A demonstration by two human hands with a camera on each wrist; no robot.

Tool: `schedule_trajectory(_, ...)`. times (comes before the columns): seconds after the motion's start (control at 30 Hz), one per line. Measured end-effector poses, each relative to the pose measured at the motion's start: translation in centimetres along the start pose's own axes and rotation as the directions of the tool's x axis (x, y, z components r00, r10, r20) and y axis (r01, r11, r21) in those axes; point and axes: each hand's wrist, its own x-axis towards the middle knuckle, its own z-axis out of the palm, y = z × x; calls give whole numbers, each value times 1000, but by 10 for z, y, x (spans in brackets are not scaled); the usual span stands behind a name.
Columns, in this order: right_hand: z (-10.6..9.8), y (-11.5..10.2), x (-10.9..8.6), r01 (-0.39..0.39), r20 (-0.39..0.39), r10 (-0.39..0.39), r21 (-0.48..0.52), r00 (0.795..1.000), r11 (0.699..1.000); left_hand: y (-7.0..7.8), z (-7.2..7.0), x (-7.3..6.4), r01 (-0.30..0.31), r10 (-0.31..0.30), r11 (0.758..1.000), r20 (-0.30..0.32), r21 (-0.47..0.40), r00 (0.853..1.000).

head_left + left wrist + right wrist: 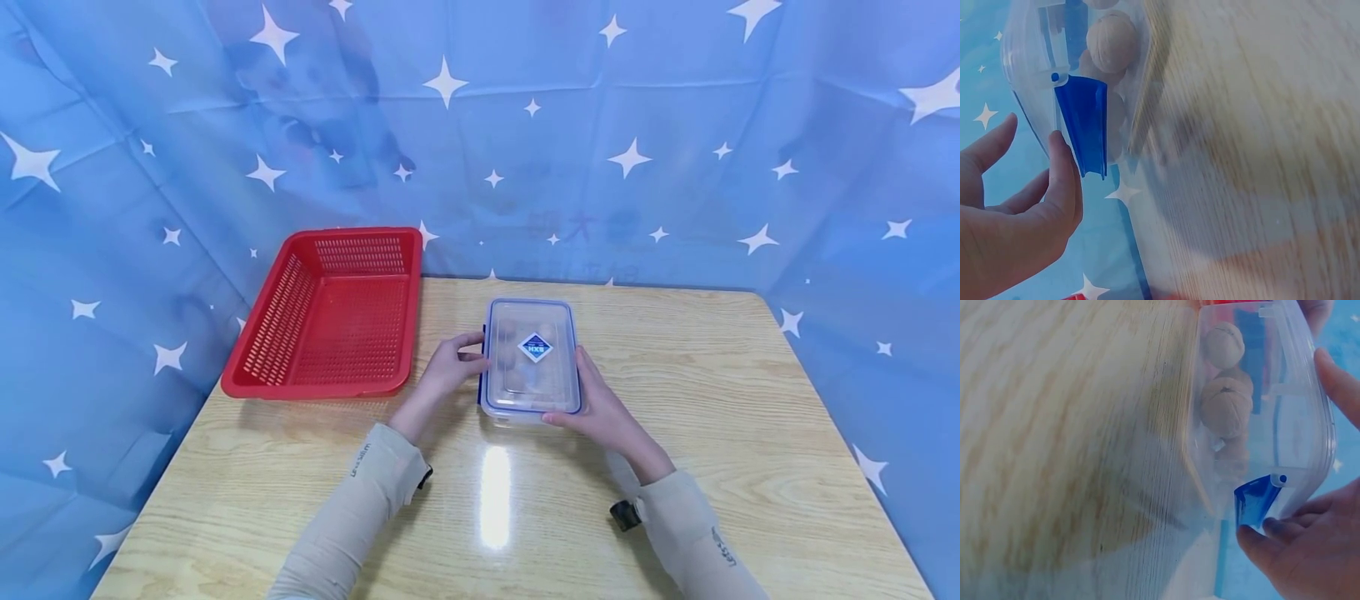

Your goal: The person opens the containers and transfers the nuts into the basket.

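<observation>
A clear plastic food container (pixel 525 387) with a blue-edged lid and a blue label lies on the table. Several walnuts (pixel 1112 41) show through its wall. My left hand (pixel 450 364) is at its left side, fingertips right by a blue latch (pixel 1088 125) that stands out from the wall; the thumb is apart from the fingers. My right hand (pixel 597 408) holds the near right corner, thumb at the near edge and fingers along the right side. In the right wrist view, its fingertips touch another blue latch (pixel 1255 499), also swung outward.
A red plastic basket (pixel 408 333) with slotted walls stands at the back left of the wooden table (pixel 712 400). Behind and at both sides hangs a blue curtain (pixel 525 183) with white stars. A glare patch lies on the tabletop before the container.
</observation>
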Motion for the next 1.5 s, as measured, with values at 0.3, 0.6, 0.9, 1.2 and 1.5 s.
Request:
schedule_trajectory(0.3,0,1,-2,11,-12,-11,-11,1000,1000,-2,2,-2,10,-10,1000,-1,23,1000)
schedule_trajectory(0.6,-12,-3,-5,-47,-68,44,-48,997,998,-1,3,-3,3,-3,999,0,34,1000)
schedule_trajectory(0.9,-16,-3,2,-44,-100,41,-33,994,998,3,2,-3,22,-23,999,16,32,1000)
schedule_trajectory(1.2,-17,-6,4,-52,-92,52,0,994,999,7,1,-2,43,-45,997,22,60,999)
schedule_trajectory(1.5,-18,-12,3,-45,-112,44,2,993,999,12,-1,-4,45,-48,994,35,95,998)
